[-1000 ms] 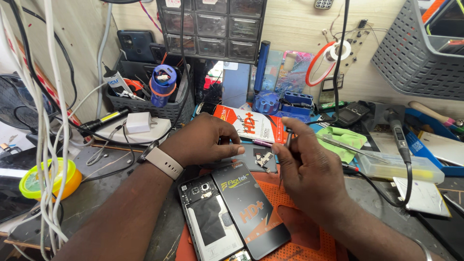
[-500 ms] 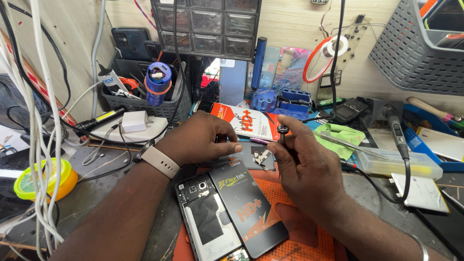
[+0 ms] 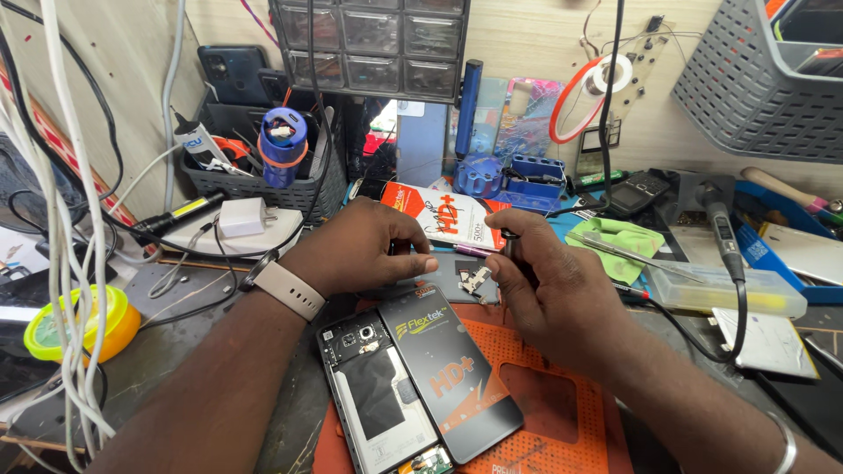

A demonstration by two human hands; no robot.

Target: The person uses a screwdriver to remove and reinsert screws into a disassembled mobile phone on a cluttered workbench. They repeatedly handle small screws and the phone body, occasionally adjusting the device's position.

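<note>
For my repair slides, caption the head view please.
Two hands, left hand and right hand, grip a thin tool above an opened phone on an orange mat.

Opened phone sits on my mat — flat pack just right of it, both in front of my hands. Drawers at the back, basket far right.

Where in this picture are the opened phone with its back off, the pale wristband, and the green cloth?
Opened black phone (image 3: 373,395): head view, on its exposed inner panel.
Pale wristband (image 3: 285,288): head view, on the strap across the left wrist.
Green cloth (image 3: 625,241): head view, on its middle fold.
</note>
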